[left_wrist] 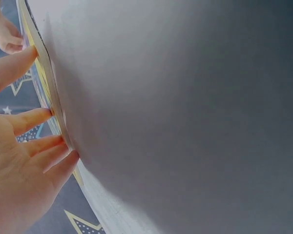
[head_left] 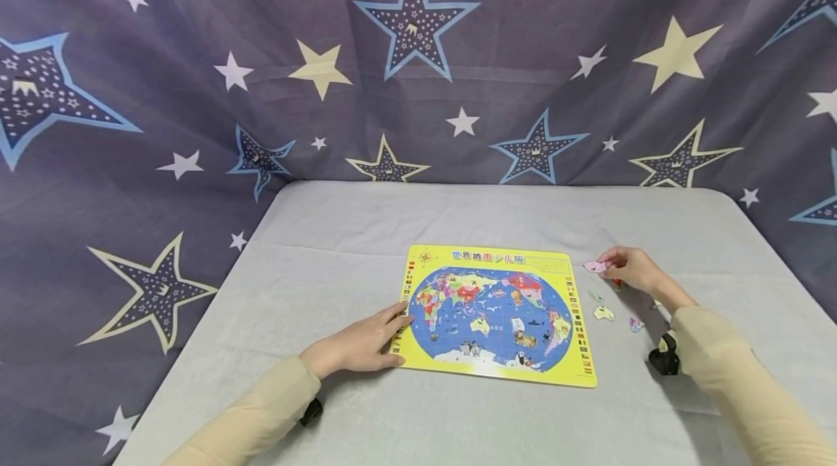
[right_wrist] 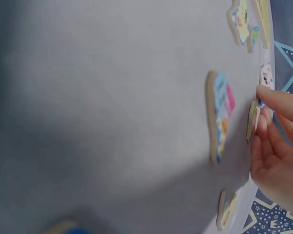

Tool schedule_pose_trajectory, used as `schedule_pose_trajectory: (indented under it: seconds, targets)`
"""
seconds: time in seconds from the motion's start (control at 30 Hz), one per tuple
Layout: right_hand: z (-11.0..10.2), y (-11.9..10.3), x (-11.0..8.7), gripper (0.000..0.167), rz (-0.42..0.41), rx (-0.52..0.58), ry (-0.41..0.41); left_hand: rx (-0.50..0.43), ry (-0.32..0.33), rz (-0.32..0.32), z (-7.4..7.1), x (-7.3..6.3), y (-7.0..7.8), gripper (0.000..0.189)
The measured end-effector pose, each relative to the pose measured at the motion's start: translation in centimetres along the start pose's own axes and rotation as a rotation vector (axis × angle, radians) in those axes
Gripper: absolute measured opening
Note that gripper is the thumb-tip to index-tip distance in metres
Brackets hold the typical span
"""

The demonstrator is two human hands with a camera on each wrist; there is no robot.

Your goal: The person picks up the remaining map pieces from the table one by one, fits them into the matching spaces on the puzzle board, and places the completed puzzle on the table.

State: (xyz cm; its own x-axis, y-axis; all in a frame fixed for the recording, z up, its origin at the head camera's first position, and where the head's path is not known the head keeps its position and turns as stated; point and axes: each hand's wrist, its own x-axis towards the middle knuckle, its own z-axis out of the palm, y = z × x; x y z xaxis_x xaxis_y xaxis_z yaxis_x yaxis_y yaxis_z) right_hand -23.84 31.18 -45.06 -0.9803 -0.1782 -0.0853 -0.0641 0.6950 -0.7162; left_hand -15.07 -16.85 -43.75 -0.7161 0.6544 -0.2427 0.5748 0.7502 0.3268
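Note:
A yellow-bordered world map puzzle board (head_left: 493, 371) lies flat on the table. My left hand (head_left: 360, 342) rests at its left edge, fingers spread; in the left wrist view the fingertips (left_wrist: 45, 113) touch the board's side. To the right of the board, my right hand (head_left: 631, 270) pinches a pink puzzle piece (head_left: 594, 267) between thumb and fingers. That piece shows whitish with small print (right_wrist: 266, 75) in the right wrist view. Below the right hand lie a yellow Australia-shaped piece (head_left: 604, 313) and a blue and pink piece (right_wrist: 219, 117).
A small green piece (head_left: 596, 296) lies near the board's right edge, and a red one (head_left: 617, 283) under the right hand. A pale piece (right_wrist: 227, 210) is closer to the right wrist. Behind the grey-covered table (head_left: 366, 219) hangs a star-patterned curtain (head_left: 471, 51).

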Motion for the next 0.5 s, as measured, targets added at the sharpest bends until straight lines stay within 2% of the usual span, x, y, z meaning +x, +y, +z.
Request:
schedule_pose_trajectory:
  seconds: [0.33,0.5]
  targets:
    - [-0.46,0.24,-0.39,0.027,0.044,0.053,0.006,-0.007,-0.007,-0.005,-0.02,0.11,-0.01,0.067]
    - [-0.65,0.49,-0.57,0.024,0.014,0.139,0.018,-0.007,-0.009,-0.009,-0.06,0.1,-0.01,0.067]
